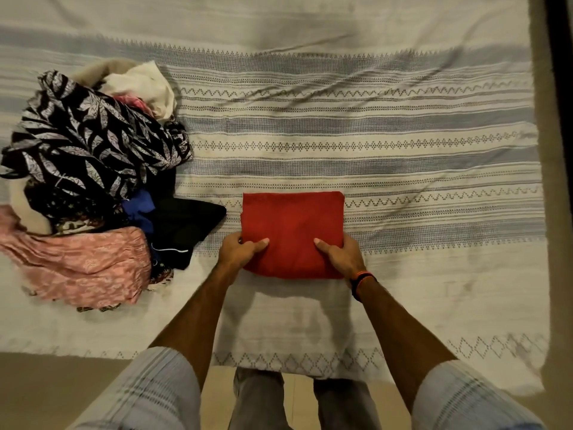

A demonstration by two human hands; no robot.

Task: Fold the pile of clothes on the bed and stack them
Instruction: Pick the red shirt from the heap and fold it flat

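A red garment (293,223) lies folded into a neat rectangle on the striped bed cover (403,156), near the bed's front edge. My left hand (240,251) grips its near left corner, thumb on top and fingers tucked under the edge. My right hand (339,256) grips the near right corner the same way. At the left of the bed is a heap of unfolded clothes (90,169): a black garment with pale leaf print on top, cream and pink pieces behind, a pink patterned one (83,265) in front, blue and black ones beside it.
The bed's front edge (279,367) runs just in front of my legs, with tan floor (46,389) below it. A dark vertical edge (558,88) borders the bed on the right. Bare striped cover stretches behind and to the right of the red garment.
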